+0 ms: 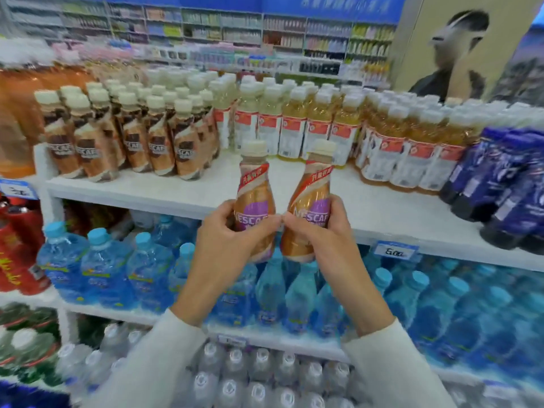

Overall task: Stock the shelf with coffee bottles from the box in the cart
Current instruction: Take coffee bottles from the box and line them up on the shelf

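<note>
Head view: we hold two coffee bottles side by side in front of the white shelf (382, 213). Our left hand (223, 245) has its fingers clamped around the lower body of the left coffee bottle (255, 198), which stands upright. Our right hand (321, 242) has its fingers clamped around the right coffee bottle (309, 201), which tilts a little to the right. The two bottles nearly touch at their bodies, and our thumbs meet between them. Both have cream caps and copper and purple labels, and both hang in the air just before the shelf's front edge, over a bare patch of shelf. Behind and to the left on that shelf stand rows of brown coffee bottles (129, 142); behind them to the right stand yellow drink bottles (318, 128), and dark blue bottles (506, 184) lie at far right. Blue water bottles (123, 269) fill the shelf below.
</note>
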